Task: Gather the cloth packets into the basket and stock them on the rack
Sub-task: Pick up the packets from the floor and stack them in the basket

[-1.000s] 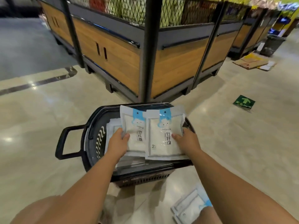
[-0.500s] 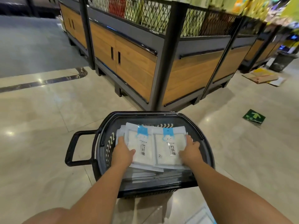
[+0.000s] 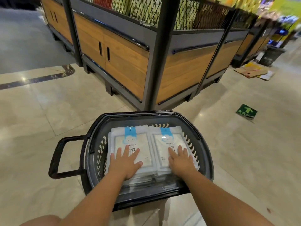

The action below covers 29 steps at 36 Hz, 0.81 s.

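1. Rack [image 3: 127, 62]: wood panels, mesh up top, corner post just past the basket's far edge.
2. Basket [image 3: 207, 154]: dark plastic, down on the floor, loop handle [image 3: 56, 158] sticking out from the left edge.
3. Cloth packets [image 3: 130, 141]: two stacks side by side filling the basket, one against the left wall, one [image 3: 169, 139] against the right. Long axis from near edge to far edge, blue tabs at the far end.
4. Left hand [image 3: 124, 165]: flat on the near half of the left stack, fingers straight and spread, gripping nothing.
5. Right hand [image 3: 181, 162]: same deal on the right stack, palm down, just pressing, nothing held.
6. Probably hauling the lot to the rack next. Handle off to the left of the fingers, clearly nearer the left hand, so likely a left-hand grab.
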### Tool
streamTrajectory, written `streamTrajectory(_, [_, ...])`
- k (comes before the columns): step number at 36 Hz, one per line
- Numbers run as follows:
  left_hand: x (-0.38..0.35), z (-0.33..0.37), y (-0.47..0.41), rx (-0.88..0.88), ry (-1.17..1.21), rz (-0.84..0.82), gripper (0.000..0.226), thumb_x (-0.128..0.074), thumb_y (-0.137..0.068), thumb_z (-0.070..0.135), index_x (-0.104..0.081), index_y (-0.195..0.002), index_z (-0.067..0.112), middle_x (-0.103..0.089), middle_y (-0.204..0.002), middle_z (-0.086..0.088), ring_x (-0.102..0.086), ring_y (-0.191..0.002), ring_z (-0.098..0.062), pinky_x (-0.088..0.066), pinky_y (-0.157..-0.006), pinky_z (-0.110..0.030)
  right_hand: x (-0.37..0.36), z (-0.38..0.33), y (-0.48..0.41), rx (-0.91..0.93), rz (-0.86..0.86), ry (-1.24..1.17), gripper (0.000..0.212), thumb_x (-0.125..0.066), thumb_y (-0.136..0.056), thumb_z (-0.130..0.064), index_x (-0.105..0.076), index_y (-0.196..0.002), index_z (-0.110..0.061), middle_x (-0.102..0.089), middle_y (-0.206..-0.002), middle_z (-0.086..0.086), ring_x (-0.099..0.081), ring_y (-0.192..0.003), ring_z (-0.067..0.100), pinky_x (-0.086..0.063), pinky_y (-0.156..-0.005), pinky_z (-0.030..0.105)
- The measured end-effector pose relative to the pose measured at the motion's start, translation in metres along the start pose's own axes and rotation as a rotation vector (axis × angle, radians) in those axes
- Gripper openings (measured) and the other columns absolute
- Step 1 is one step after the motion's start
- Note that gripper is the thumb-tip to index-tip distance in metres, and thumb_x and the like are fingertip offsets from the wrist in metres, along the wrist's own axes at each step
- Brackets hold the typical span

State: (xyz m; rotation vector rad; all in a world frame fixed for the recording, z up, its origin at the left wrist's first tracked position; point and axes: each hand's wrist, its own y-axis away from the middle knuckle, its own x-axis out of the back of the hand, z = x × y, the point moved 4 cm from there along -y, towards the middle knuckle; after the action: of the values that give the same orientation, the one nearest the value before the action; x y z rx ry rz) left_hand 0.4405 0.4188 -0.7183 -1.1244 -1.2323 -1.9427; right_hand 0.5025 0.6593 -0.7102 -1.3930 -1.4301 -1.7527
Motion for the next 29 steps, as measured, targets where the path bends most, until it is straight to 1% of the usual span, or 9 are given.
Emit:
streamTrajectory(5, [0.000, -0.004, -0.007, 0.011, 0.017, -0.048, 0.067, -0.025, -0.098, 0.068, 0.006, -0.154, 0.050, 0.019, -0.165, 0.000, 0.014, -0.152, -0.035, 0.004, -0.120, -0.057, -0.013, 0.000, -0.008, 0.004, -0.040, -0.013, 0.056, -0.016, -0.108, -0.037, 0.003, -0.161, -0.032, 0.016, -0.167, 0.012, 0.011, -0.154, 0.033, 0.003, -0.123, 0.055])
streamTrajectory(11, [0.004, 0.002, -0.008, 0.027, 0.036, -0.098, 0.068, -0.030, -0.098, 0.067, 0.003, -0.155, 0.049, 0.018, -0.165, 0.000, 0.014, -0.152, -0.035, 0.002, -0.120, -0.058, -0.013, 0.002, -0.009, 0.011, -0.107, 0.008, 0.058, -0.015, -0.108, -0.040, 0.009, -0.160, -0.034, 0.022, -0.166, 0.010, 0.015, -0.154, 0.032, 0.004, -0.123, 0.054])
streamTrajectory(14, [0.013, 0.007, -0.006, 0.048, 0.044, -0.107, 0.070, -0.036, -0.097, 0.064, -0.001, -0.156, 0.047, 0.013, -0.167, -0.001, 0.009, -0.152, -0.035, -0.001, -0.120, -0.059, -0.006, 0.002, -0.006, 0.020, -0.128, 0.005, 0.059, -0.016, -0.107, -0.043, 0.009, -0.160, -0.035, 0.021, -0.166, 0.010, 0.015, -0.154, 0.032, 0.003, -0.123, 0.054])
streamTrajectory(16, [0.020, 0.012, -0.004, 0.053, 0.027, -0.064, 0.073, -0.042, -0.096, 0.063, -0.006, -0.157, 0.043, 0.004, -0.167, -0.004, 0.002, -0.152, -0.037, -0.006, -0.120, -0.059, 0.002, 0.002, -0.003, 0.025, -0.153, 0.002, 0.062, -0.019, -0.106, -0.049, 0.008, -0.160, -0.036, 0.020, -0.167, 0.009, 0.012, -0.154, 0.031, -0.001, -0.123, 0.055])
streamTrajectory(18, [0.027, 0.017, 0.000, 0.049, 0.027, 0.005, 0.080, -0.049, -0.093, 0.061, -0.007, -0.158, 0.039, -0.004, -0.167, -0.005, -0.003, -0.152, -0.036, -0.011, -0.120, -0.057, 0.013, 0.003, 0.000, 0.032, -0.150, -0.020, 0.069, -0.026, -0.102, -0.060, 0.003, -0.160, -0.036, 0.013, -0.168, 0.006, 0.002, -0.155, 0.030, -0.009, -0.122, 0.056])
streamTrajectory(21, [0.034, 0.023, 0.004, 0.042, 0.052, 0.094, 0.087, -0.057, -0.090, 0.057, -0.006, -0.158, 0.038, -0.004, -0.167, -0.002, -0.004, -0.152, -0.033, -0.016, -0.120, -0.055, 0.033, 0.007, 0.007, 0.053, -0.028, -0.037, 0.074, -0.032, -0.098, -0.067, -0.011, -0.160, -0.034, -0.010, -0.168, 0.003, -0.025, -0.149, 0.032, -0.030, -0.117, 0.052])
streamTrajectory(22, [0.037, 0.026, 0.004, 0.035, 0.042, 0.125, 0.087, -0.058, -0.089, 0.057, -0.008, -0.158, 0.037, -0.007, -0.167, -0.002, -0.007, -0.152, -0.032, -0.018, -0.120, -0.054, 0.040, 0.009, 0.010, 0.061, 0.020, -0.005, 0.074, -0.033, -0.097, -0.068, -0.015, -0.159, -0.032, -0.017, -0.166, 0.003, -0.030, -0.146, 0.032, -0.033, -0.114, 0.051])
streamTrajectory(25, [0.045, 0.042, 0.006, 0.011, 0.006, 0.227, 0.081, -0.053, -0.091, 0.061, -0.016, -0.157, 0.035, -0.016, -0.165, -0.003, -0.015, -0.151, -0.031, -0.024, -0.119, -0.052, 0.055, 0.019, 0.021, 0.069, 0.112, 0.087, 0.077, -0.034, -0.095, -0.071, -0.018, -0.158, -0.030, -0.022, -0.164, 0.005, -0.029, -0.144, 0.032, -0.034, -0.112, 0.049])
streamTrajectory(29, [0.053, 0.071, 0.013, -0.038, -0.053, 0.320, 0.076, -0.041, -0.093, 0.068, -0.017, -0.157, 0.033, -0.017, -0.165, -0.004, -0.017, -0.150, -0.031, -0.025, -0.119, -0.050, 0.071, 0.039, 0.035, 0.078, 0.183, 0.101, 0.081, -0.035, -0.094, -0.074, -0.015, -0.159, -0.030, -0.017, -0.167, 0.007, -0.022, -0.149, 0.031, -0.030, -0.115, 0.047])
